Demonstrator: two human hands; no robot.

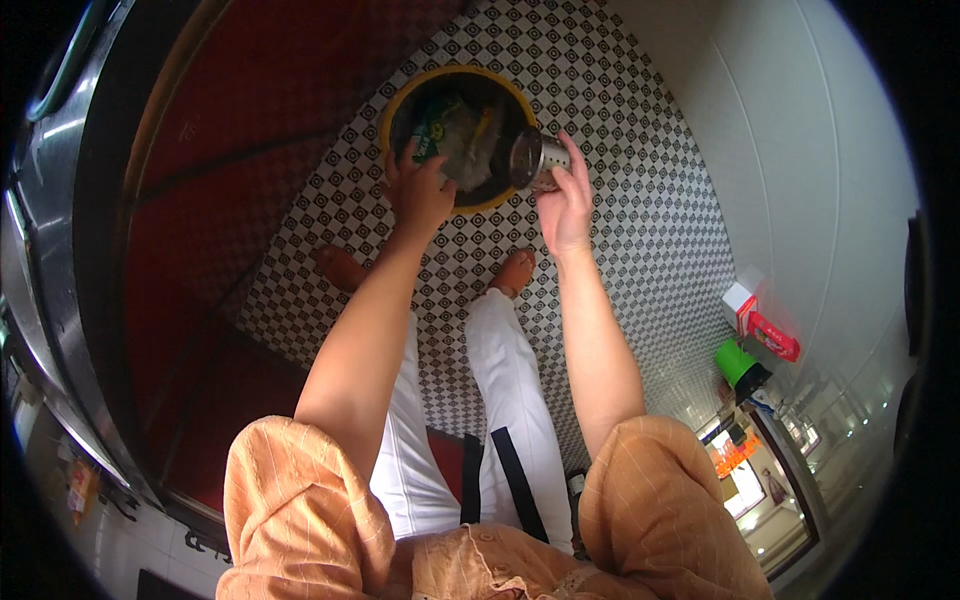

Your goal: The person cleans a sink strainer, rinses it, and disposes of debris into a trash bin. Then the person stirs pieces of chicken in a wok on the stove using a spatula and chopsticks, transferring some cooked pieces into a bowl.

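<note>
Before me on the floor stands a round bin (pixel 498 207) with a yellow rim and a dark inside. It holds crumpled clear plastic (pixel 466 142) and a green printed wrapper (pixel 433 129). Over the bin's near left side, my left hand (pixel 421 191) reaches down with its fingers apart. I see nothing gripped in it, though its palm side is hidden. My right hand (pixel 568 206) holds a perforated metal cylinder (pixel 528 159) tilted on its side at the bin's right rim. The cylinder's wide dark end points toward the bin, and its contents cannot be made out.
Black-and-white patterned tiles (pixel 630 247) cover the floor around my feet. A dark red cabinet front (pixel 225 150) rises on the left under a metal-edged counter (pixel 97 187). Along the pale wall (pixel 795 150) at right are a green container (pixel 735 360) and a red packet (pixel 774 337).
</note>
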